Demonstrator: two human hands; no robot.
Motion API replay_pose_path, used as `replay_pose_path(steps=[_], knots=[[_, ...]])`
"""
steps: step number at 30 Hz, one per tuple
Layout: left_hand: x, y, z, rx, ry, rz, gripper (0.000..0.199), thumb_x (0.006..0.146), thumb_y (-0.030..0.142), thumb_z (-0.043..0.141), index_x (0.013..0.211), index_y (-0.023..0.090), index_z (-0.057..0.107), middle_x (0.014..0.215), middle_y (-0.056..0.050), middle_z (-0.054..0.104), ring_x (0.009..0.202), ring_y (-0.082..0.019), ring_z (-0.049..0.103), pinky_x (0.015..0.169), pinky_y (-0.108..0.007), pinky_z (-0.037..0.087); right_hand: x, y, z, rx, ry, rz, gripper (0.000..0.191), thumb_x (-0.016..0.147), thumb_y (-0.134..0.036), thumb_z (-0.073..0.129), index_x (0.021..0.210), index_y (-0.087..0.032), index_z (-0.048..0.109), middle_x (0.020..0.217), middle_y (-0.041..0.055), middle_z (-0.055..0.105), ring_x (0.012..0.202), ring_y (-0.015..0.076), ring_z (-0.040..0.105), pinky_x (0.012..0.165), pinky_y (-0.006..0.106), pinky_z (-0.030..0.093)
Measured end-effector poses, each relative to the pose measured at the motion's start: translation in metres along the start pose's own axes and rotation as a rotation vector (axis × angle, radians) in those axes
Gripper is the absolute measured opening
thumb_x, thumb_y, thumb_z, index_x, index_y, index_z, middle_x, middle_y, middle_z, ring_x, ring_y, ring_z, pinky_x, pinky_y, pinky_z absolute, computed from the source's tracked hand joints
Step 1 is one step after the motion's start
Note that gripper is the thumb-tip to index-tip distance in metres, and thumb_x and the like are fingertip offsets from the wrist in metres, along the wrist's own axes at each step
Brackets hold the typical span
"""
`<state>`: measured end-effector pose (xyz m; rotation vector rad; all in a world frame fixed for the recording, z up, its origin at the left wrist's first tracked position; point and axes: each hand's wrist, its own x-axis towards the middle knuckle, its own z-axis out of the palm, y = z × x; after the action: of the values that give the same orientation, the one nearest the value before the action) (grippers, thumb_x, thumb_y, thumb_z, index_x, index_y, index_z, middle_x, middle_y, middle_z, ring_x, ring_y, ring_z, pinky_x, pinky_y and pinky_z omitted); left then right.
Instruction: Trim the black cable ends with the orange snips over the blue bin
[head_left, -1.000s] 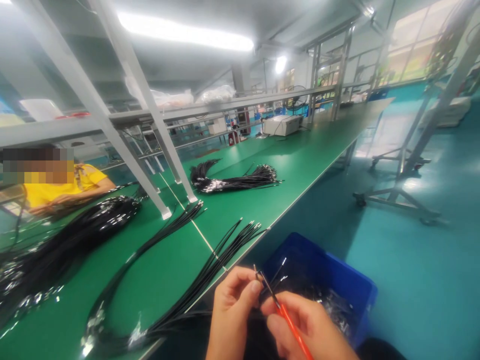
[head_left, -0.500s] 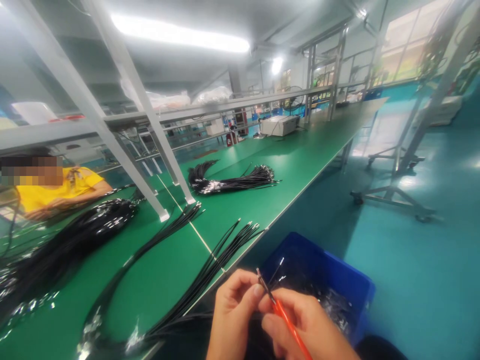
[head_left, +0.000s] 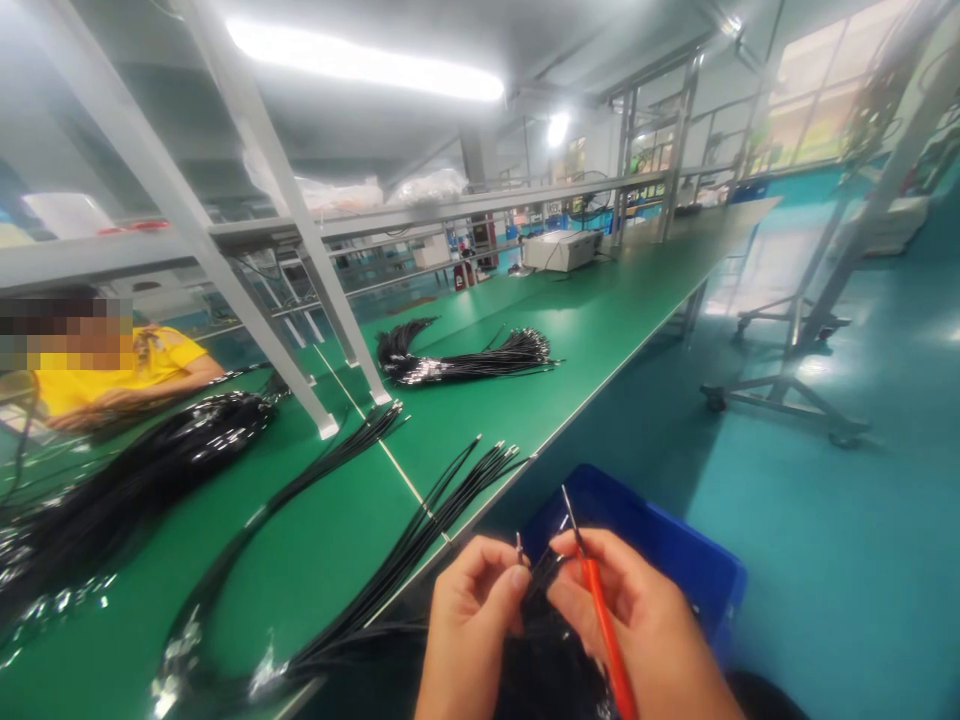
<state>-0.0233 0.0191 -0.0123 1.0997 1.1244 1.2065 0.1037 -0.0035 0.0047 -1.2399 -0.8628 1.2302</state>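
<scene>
While a thick heap of black cables [head_left: 150, 490] lies toward the left end of the green surface [head_left: 315, 540], near a person in a yellow top [head_left: 169, 355], a curved black cable bundle [head_left: 420, 530] sits to its right, one set of tips at the near edge. Just off that edge, the left hand [head_left: 480, 590] has a narrow grip, pinching a silver-tipped cable end [head_left: 519, 548], while the right hand [head_left: 645, 600] holds a red-handled tool [head_left: 604, 610], tip up, before a blue bin [head_left: 720, 570].
</scene>
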Motion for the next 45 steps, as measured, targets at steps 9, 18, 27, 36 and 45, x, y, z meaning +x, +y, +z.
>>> replay_pose_path(steps=[9,18,27,36,45], knots=[[-0.007,-0.001,0.007,0.24,-0.044,0.094,0.016,0.075,0.026,0.064,0.064,0.016,0.058,0.059,0.002,0.056,0.054,-0.012,0.048,0.052,-0.021,0.041,0.016,0.007,0.006,-0.166,0.146,-0.404,0.016,0.074,-0.026,0.065,0.089,-0.025,0.059,0.068,-0.0035,0.064,0.057,0.0131,0.064,0.053,0.019,0.052],[-0.011,-0.003,0.011,0.206,0.014,0.133,0.019,0.077,0.029,0.062,0.063,0.017,0.058,0.06,0.0,0.059,0.056,-0.014,0.051,0.053,-0.022,0.041,0.004,0.019,0.016,0.196,0.059,-0.12,0.024,0.067,-0.021,0.07,0.088,-0.025,0.058,0.071,-0.0045,0.064,0.061,0.0124,0.061,0.052,0.018,0.049],[-0.005,0.005,0.005,0.049,-0.054,0.037,0.019,0.071,0.029,0.07,0.062,0.016,0.059,0.054,0.003,0.055,0.047,-0.01,0.044,0.045,-0.019,0.035,0.006,0.005,0.016,0.396,0.006,0.067,0.025,0.067,-0.026,0.076,0.083,-0.023,0.058,0.061,-0.0063,0.058,0.051,0.0084,0.05,0.05,0.016,0.041],[-0.001,0.005,-0.003,-0.088,-0.163,-0.043,0.025,0.07,0.037,0.071,0.064,0.015,0.061,0.053,0.003,0.052,0.047,-0.008,0.04,0.045,-0.019,0.03,0.01,0.005,0.011,0.436,-0.053,0.095,0.027,0.069,-0.029,0.076,0.089,-0.022,0.06,0.066,-0.0038,0.063,0.052,0.0072,0.049,0.05,0.016,0.04],[-0.004,0.01,-0.001,-0.307,-0.213,-0.175,0.023,0.064,0.032,0.076,0.061,0.015,0.06,0.055,0.002,0.056,0.051,-0.009,0.043,0.051,-0.02,0.033,0.014,0.014,0.012,0.444,-0.16,0.029,0.032,0.059,-0.014,0.072,0.089,-0.023,0.062,0.07,-0.003,0.065,0.059,0.0125,0.059,0.053,0.02,0.048]])
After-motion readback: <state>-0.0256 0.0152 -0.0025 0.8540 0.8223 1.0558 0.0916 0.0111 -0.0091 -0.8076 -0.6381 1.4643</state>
